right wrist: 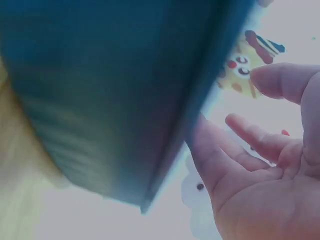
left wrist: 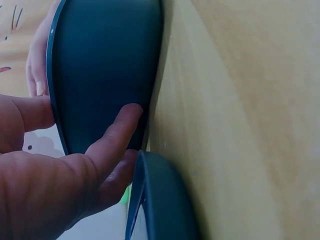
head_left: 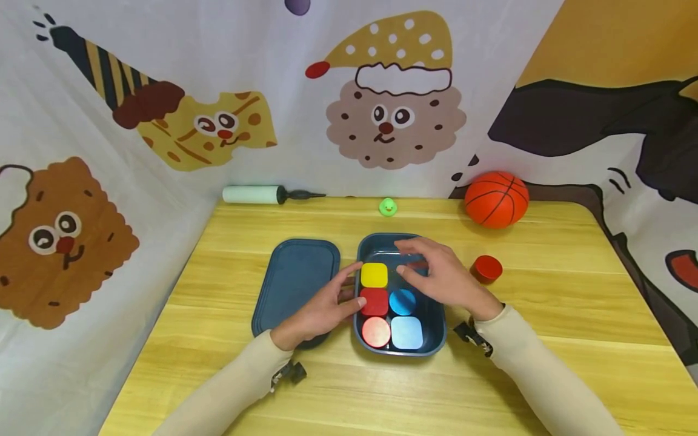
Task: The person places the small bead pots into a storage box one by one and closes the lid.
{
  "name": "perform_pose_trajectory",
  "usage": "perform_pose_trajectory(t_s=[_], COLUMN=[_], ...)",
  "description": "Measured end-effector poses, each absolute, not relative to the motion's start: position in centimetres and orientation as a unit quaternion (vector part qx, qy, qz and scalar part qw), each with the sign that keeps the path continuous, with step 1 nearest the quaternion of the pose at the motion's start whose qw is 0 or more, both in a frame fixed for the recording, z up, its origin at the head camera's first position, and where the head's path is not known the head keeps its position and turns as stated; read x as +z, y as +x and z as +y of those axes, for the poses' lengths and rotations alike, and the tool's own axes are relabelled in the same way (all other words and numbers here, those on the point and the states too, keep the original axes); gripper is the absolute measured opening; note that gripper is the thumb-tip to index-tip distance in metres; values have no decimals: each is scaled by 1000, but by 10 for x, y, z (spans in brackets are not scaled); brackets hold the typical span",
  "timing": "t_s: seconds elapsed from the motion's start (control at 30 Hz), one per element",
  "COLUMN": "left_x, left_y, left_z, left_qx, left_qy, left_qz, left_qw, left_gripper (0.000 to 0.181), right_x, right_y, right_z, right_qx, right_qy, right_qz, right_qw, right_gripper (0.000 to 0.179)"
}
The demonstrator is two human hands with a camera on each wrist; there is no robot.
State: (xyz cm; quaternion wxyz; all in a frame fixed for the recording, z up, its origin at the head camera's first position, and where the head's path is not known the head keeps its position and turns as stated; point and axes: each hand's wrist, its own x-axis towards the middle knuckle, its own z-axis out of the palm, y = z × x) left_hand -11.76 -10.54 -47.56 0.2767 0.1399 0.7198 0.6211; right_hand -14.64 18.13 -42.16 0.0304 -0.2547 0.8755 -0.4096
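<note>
A dark blue rectangular box (head_left: 439, 332) stands on the table. My left hand (head_left: 327, 306) grips its left wall, thumb over the rim and fingers against the outside. Inside sit a yellow rounded-square piece (head_left: 374, 275), a red one (head_left: 376, 302), a pink round one (head_left: 376, 332), a light blue square one (head_left: 406, 333) and a blue round one (head_left: 403, 301). Over the box's back right part hovers my right hand (head_left: 438, 272), thumb and fingers spread with nothing between them. In the right wrist view its palm (right wrist: 265, 200) appears beside the box wall.
Left of the box lies a matching dark blue lid (head_left: 297, 272), partly behind my left hand. A red round piece (head_left: 487, 269) is to the right. Along the back are a hand pump (head_left: 253, 194), a small green duck (head_left: 388, 207) and an orange-red basketball (head_left: 497, 200), before a printed cloth.
</note>
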Motion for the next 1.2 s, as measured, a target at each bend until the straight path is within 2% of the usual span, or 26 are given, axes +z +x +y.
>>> perform_pose_trajectory(t_s=[0.4, 0.9, 1.2], left_x=[-474, -473, -474], left_y=[-117, -117, -117], left_z=[-106, -106, -107], left_qx=[624, 623, 618], left_qy=[145, 151, 154], left_qz=[718, 718, 721], left_qw=[272, 273, 271], left_gripper=[78, 79, 79], right_x=[-411, -425, -443], right_y=[-142, -134, -138], right_z=[226, 290, 316], right_qx=[-397, -339, -348], right_qy=[-181, -119, -84], right_qz=[900, 931, 933], right_qw=[-11, -61, -36], right_gripper=[44, 45, 46])
